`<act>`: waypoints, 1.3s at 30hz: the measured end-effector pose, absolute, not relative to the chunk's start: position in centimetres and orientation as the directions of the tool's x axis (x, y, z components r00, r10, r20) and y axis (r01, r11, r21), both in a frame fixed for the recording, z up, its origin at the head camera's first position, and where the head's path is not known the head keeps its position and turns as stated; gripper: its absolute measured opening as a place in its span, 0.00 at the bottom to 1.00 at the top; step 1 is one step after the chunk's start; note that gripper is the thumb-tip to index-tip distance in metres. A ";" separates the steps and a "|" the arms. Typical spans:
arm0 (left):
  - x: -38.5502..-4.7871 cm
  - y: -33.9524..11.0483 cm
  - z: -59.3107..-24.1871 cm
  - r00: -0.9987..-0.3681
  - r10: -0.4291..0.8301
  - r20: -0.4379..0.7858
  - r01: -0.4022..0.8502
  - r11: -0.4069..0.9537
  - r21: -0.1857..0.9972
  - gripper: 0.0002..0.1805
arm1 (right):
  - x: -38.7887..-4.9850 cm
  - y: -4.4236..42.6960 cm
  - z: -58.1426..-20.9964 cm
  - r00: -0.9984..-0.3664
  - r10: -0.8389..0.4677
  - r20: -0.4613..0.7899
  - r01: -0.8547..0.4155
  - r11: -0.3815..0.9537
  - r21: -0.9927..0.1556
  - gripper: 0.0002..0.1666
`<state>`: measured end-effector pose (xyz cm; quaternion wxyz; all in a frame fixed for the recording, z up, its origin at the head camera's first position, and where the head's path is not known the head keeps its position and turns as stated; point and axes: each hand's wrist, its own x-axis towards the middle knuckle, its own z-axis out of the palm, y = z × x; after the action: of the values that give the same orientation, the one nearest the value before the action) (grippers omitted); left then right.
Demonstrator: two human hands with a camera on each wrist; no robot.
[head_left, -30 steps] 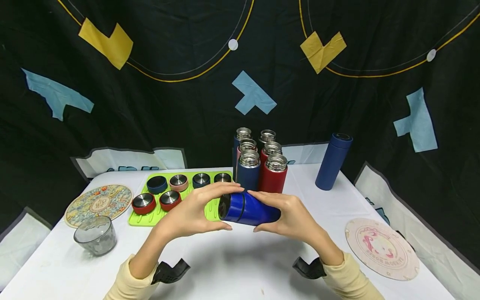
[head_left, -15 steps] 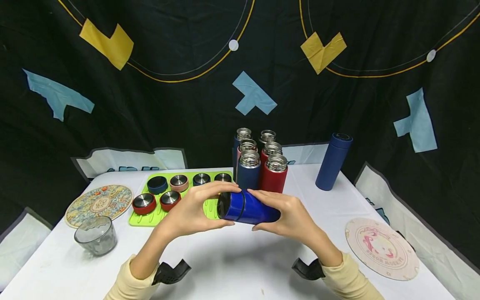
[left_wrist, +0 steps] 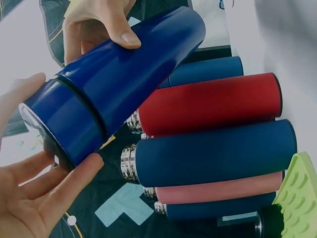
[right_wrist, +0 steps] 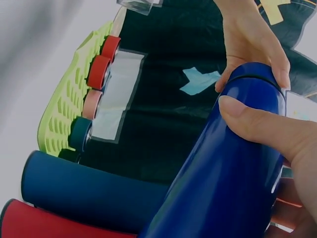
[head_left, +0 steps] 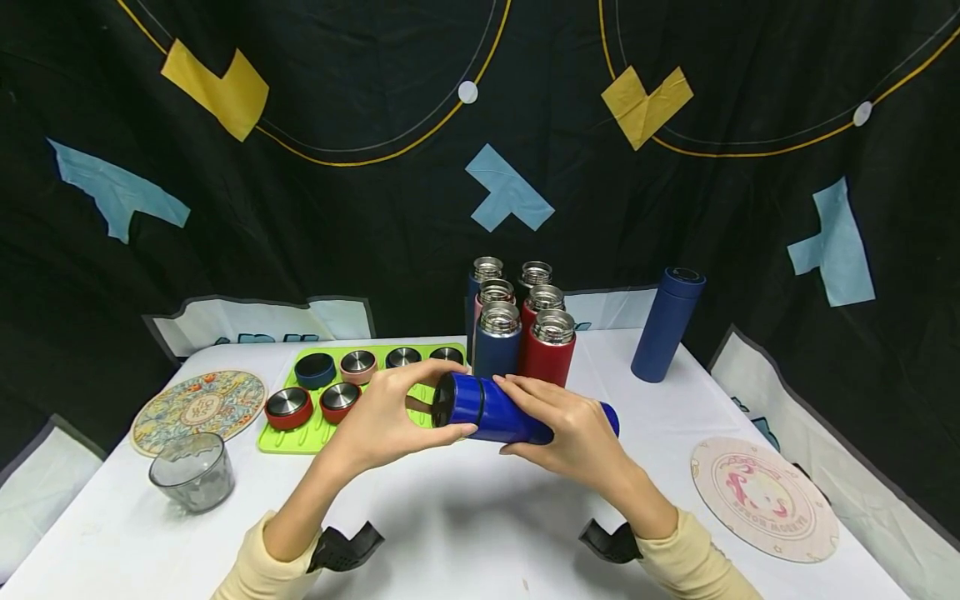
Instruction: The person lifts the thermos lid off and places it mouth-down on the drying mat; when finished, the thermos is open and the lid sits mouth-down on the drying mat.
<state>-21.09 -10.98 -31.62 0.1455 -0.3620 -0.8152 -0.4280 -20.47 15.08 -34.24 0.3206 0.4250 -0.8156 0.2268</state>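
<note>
A shiny blue thermos bottle (head_left: 517, 421) is held above the table's middle, lying nearly sideways with its lid to the left. A dark seam divides the lid (head_left: 461, 402) from the body, and the two meet there. My left hand (head_left: 378, 421) pinches the lid between thumb and fingers, as the left wrist view shows at the lid's edge (left_wrist: 64, 124). My right hand (head_left: 577, 425) grips the body, its thumb (right_wrist: 247, 119) lying along the side near the seam. The bottle's base shows past the right hand.
Several open bottles, among them a red bottle (head_left: 547, 354), stand behind the hands. Bottle lids sit on a green mat (head_left: 288, 440). A glass bowl (head_left: 193, 473) and patterned round mat (head_left: 198, 408) are left; a closed navy bottle (head_left: 666, 329) and pink round mat (head_left: 765, 500) are right.
The bottle has turned so that its base now shows beyond my right hand. My left hand has shifted slightly left with the lid, and both hands remain on the bottle.
</note>
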 end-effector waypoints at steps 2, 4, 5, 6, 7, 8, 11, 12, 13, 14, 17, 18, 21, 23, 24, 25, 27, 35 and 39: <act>-21.2 -10.9 -31.6 -0.710 0.460 0.533 0.700 0.382 0.603 0.32 | -20.5 15.1 -34.2 -0.443 -0.546 0.711 -0.835 0.540 -0.106 0.49; -21.3 -10.9 -31.7 -0.717 0.469 0.516 0.693 0.393 0.604 0.33 | -20.4 15.1 -34.2 -0.462 -0.545 0.700 -0.829 0.545 -0.123 0.49; -21.4 -10.9 -31.7 -0.713 0.481 0.510 0.696 0.395 0.600 0.33 | -20.5 15.2 -34.1 -0.473 -0.546 0.692 -0.827 0.547 -0.134 0.48; -21.4 -11.0 -31.7 -0.705 0.496 0.507 0.703 0.392 0.593 0.34 | -20.5 15.3 -34.1 -0.486 -0.548 0.681 -0.824 0.547 -0.148 0.48; -21.5 -11.1 -31.7 -0.692 0.517 0.504 0.714 0.387 0.584 0.35 | -20.5 15.3 -34.1 -0.499 -0.549 0.671 -0.821 0.546 -0.163 0.48; -21.5 -11.1 -31.7 -0.676 0.541 0.501 0.727 0.377 0.575 0.36 | -20.6 15.4 -34.1 -0.514 -0.552 0.657 -0.819 0.544 -0.183 0.48; -21.7 -11.4 -31.6 -0.608 0.617 0.500 0.778 0.336 0.531 0.40 | -20.8 15.6 -34.0 -0.564 -0.555 0.612 -0.810 0.517 -0.278 0.48; -21.7 -11.5 -31.6 -0.587 0.637 0.501 0.792 0.322 0.519 0.40 | -20.9 15.7 -34.1 -0.579 -0.554 0.598 -0.805 0.505 -0.311 0.48; -21.8 -11.6 -31.6 -0.568 0.653 0.502 0.804 0.310 0.507 0.40 | -20.9 15.8 -34.1 -0.592 -0.555 0.585 -0.800 0.494 -0.341 0.47; -21.8 -11.6 -31.6 -0.553 0.663 0.504 0.813 0.300 0.498 0.40 | -21.0 15.8 -34.1 -0.603 -0.555 0.573 -0.795 0.481 -0.370 0.47; -21.8 -11.7 -31.6 -0.531 0.668 0.521 0.831 0.289 0.476 0.39 | -21.1 15.8 -34.2 -0.617 -0.556 0.558 -0.787 0.458 -0.413 0.47; -21.8 -11.7 -31.6 -0.529 0.664 0.529 0.833 0.288 0.472 0.39 | -21.1 15.8 -34.2 -0.614 -0.557 0.559 -0.789 0.456 -0.412 0.47; -21.8 -11.7 -31.6 -0.543 0.634 0.550 0.828 0.296 0.477 0.39 | -20.9 15.6 -34.0 -0.595 -0.552 0.584 -0.800 0.473 -0.369 0.47; -21.7 -11.6 -31.6 -0.575 0.602 0.554 0.808 0.311 0.500 0.38 | -20.8 15.5 -34.0 -0.569 -0.547 0.614 -0.811 0.497 -0.309 0.47; -21.6 -11.5 -31.6 -0.596 0.584 0.551 0.793 0.320 0.518 0.38 | -20.7 15.5 -33.9 -0.553 -0.545 0.630 -0.815 0.510 -0.274 0.47; -21.5 -11.5 -31.6 -0.620 0.565 0.545 0.775 0.329 0.540 0.38 | -20.6 15.4 -33.9 -0.536 -0.544 0.645 -0.818 0.523 -0.239 0.48; -21.4 -11.3 -31.6 -0.663 0.531 0.527 0.737 0.341 0.584 0.37 | -20.5 15.3 -33.8 -0.510 -0.544 0.667 -0.819 0.544 -0.183 0.48; -21.5 -11.0 -31.8 -0.714 0.526 0.463 0.687 0.396 0.609 0.38 | -20.5 15.6 -33.9 -0.510 -0.550 0.661 -0.809 0.568 -0.152 0.48; -21.5 -11.0 -31.8 -0.666 0.590 0.457 0.728 0.379 0.571 0.41 | -20.6 16.0 -33.7 -0.548 -0.558 0.623 -0.807 0.549 -0.219 0.49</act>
<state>-21.50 -11.04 -31.77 0.0888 -0.3991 -0.8256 -0.3888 -20.64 15.98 -33.73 0.2498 0.4045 -0.8437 0.2493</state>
